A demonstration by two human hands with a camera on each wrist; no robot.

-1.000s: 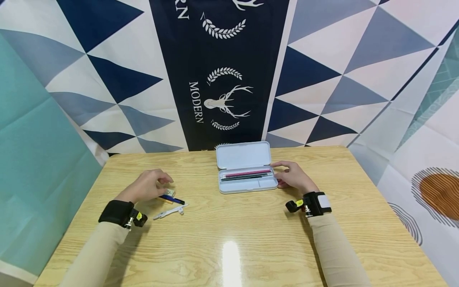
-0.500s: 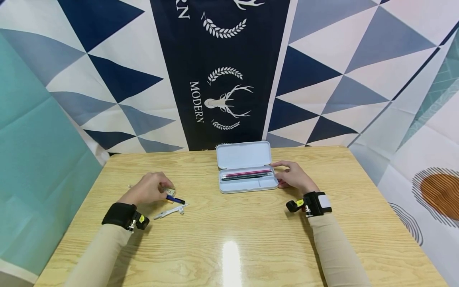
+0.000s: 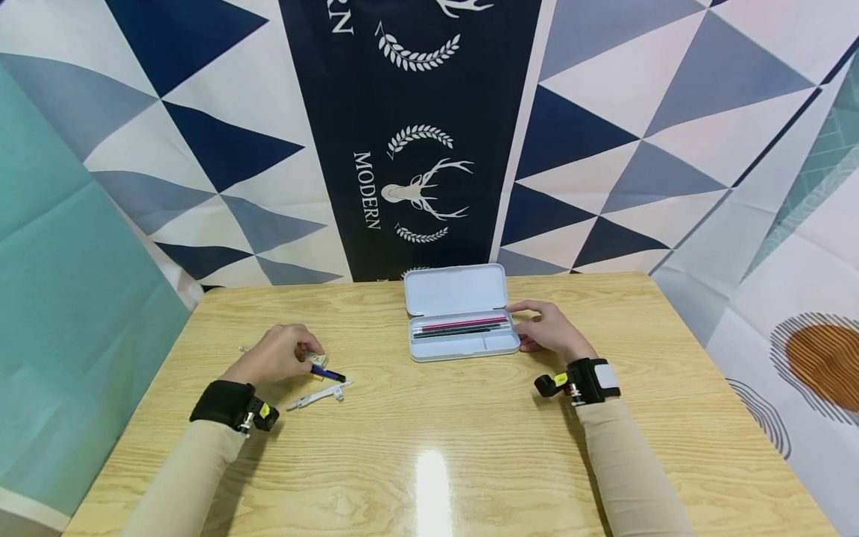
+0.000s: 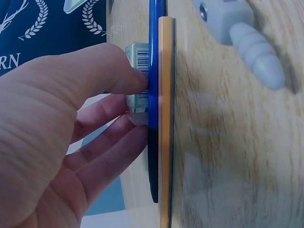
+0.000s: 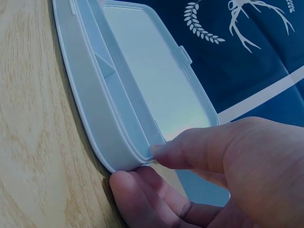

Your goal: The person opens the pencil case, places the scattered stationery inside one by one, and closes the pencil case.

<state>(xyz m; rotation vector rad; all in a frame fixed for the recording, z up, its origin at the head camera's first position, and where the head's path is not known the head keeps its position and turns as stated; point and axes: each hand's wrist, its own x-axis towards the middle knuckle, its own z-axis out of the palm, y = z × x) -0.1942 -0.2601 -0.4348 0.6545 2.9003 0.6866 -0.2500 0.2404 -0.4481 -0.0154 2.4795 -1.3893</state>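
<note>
In the left wrist view my left hand (image 4: 71, 109) has its thumb against the barcode side of a small green-and-white eraser (image 4: 138, 58), other fingers curled behind it, pinching it. A blue pen (image 4: 153, 95) with a dark end lies right alongside, beside an orange-striped pencil (image 4: 165, 118). Just below them lies a light grey drawing compass (image 3: 318, 396). My right hand (image 3: 546, 330) holds the right end of an open, pale-blue pencil case (image 3: 463, 353), thumb on the rim and fingers outside the wall. Red and dark pencils (image 3: 463, 328) lie in its long compartment.
The case's lid (image 3: 456, 289) stands raised towards the patterned cloth (image 3: 429, 149) behind the wooden table (image 3: 376, 447). The tip of a small pale object (image 3: 243, 348) shows left of my left hand. A teal cloth (image 3: 67, 298) borders the left side.
My left hand has shifted slightly right and towards me, its fingers closing in around the eraser. The small pale tip beside it has come into sight. My right hand and the case stay put.
</note>
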